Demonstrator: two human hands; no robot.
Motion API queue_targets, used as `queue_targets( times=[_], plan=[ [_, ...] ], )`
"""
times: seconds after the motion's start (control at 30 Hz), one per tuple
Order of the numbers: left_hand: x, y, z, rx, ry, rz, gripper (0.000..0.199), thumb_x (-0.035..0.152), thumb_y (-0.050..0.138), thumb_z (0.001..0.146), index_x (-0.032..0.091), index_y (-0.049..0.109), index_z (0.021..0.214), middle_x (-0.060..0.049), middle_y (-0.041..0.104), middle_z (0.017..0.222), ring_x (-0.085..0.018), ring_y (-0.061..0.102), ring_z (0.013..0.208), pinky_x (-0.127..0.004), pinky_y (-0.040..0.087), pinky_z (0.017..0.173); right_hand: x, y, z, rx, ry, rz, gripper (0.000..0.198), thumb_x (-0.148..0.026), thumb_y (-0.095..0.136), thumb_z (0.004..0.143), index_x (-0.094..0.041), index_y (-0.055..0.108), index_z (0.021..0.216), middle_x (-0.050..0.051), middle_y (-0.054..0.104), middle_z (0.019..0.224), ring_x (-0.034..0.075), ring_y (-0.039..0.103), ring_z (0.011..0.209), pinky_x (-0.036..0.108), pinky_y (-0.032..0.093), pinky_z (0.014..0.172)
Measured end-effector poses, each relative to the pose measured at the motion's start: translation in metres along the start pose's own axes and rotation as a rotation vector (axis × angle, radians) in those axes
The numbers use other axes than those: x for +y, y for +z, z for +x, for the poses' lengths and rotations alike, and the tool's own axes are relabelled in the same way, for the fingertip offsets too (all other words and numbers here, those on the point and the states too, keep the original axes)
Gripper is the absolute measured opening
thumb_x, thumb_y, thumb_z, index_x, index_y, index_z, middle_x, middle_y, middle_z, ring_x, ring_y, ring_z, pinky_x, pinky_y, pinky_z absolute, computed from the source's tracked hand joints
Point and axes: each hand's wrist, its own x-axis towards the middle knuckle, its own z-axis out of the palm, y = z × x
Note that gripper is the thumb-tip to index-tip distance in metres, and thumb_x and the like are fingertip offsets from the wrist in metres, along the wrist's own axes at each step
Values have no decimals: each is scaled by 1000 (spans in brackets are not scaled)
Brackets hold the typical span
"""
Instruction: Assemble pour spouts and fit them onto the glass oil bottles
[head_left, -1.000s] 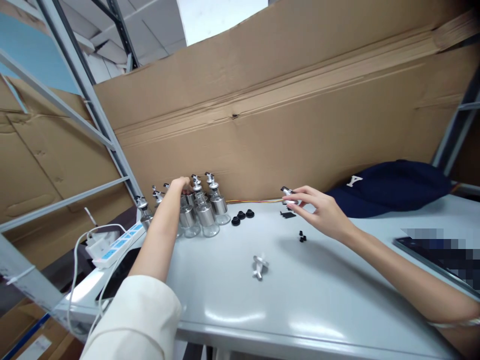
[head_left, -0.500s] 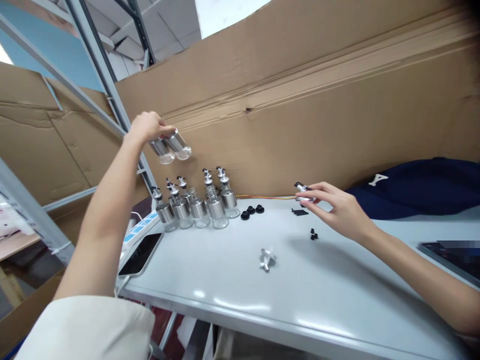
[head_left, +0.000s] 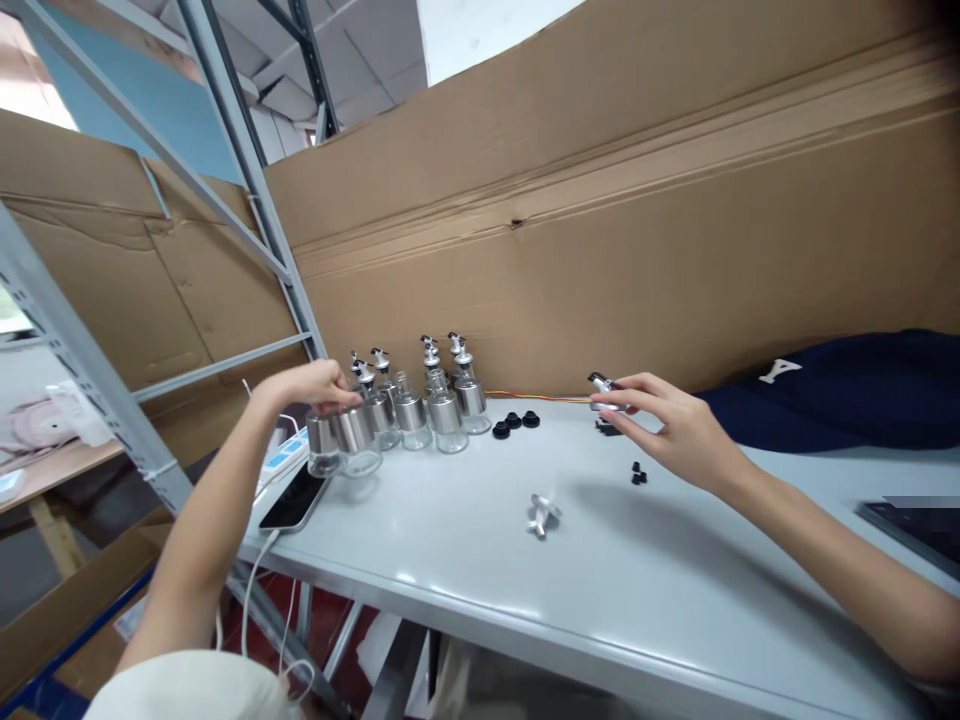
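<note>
1. Left-hand fingers (head_left: 341, 397) are clamped on two clear glass, metal-sleeved bottles (head_left: 355, 430), held near the phone (head_left: 294, 503).
2. A silver, black-topped pourer (head_left: 602, 387) is pinched above the bench (head_left: 465, 525) by right-hand fingers (head_left: 639, 402).

Grey metal table (head_left: 480, 580), glossy top, light streaks near the front edge. Big creased cardboard sheet (head_left: 600, 260) stands behind it as a backdrop — small dark hole near the middle. Grey metal shelf frame (head_left: 271, 225) at left, more cardboard panel (head_left: 82, 265) beyond. Blue wall (head_left: 184, 130) upper left, wood-topped bench (head_left: 56, 478) far left, dark red floor (head_left: 324, 605) below.
</note>
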Motion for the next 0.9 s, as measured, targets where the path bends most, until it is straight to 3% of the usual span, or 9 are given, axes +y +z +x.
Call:
queue_targets(
  times=[0.03, 0.1, 0.37, 0.63, 0.8, 0.9],
  plan=[
    [-2, 12, 5, -107, 10, -9, 39, 52, 63, 63, 17, 59, 47, -2, 57, 48, -13, 53, 48, -24, 41, 49, 0, 0, 0, -6, 3, 3, 28, -40, 46, 89, -25, 68, 95, 7, 61, 94, 16, 62, 71, 28, 51, 55],
    [-3, 29, 14, -169, 40, 19, 40, 54, 59, 66, 18, 60, 49, -1, 56, 47, -13, 50, 46, -23, 38, 47, 0, 1, 0, -14, 3, 1, 28, -40, 46, 89, -24, 68, 95, 7, 61, 95, 16, 62, 70, 28, 51, 56],
    [-1, 51, 40, 30, 194, 222, 37, 55, 56, 68, 20, 67, 57, -3, 62, 60, -15, 54, 58, -24, 35, 55, 0, 6, -4, -54, -21, -13, 28, -39, 46, 89, -23, 67, 97, 8, 61, 96, 16, 62, 72, 26, 50, 56],
    [-16, 66, 65, 272, 220, 126, 31, 50, 64, 65, 19, 63, 69, -6, 54, 88, -20, 56, 76, -29, 42, 70, 0, 9, -4, -58, -28, -24, 28, -40, 46, 89, -25, 68, 95, 8, 61, 96, 16, 61, 68, 28, 49, 54],
    [-18, 82, 72, 366, 240, 82, 29, 46, 58, 75, 19, 56, 86, -8, 47, 102, -19, 56, 78, -34, 45, 78, -1, 10, -5, -84, -33, -22, 29, -41, 45, 89, -25, 68, 94, 8, 61, 95, 14, 59, 63, 28, 49, 54],
    [-16, 94, 73, 465, 244, 64, 31, 42, 56, 79, 19, 53, 99, -11, 44, 112, -23, 55, 94, -39, 42, 89, -2, 9, -6, -90, -27, -20, 31, -43, 43, 90, -25, 68, 93, 8, 61, 94, 14, 58, 61, 29, 49, 53]
  ],
)
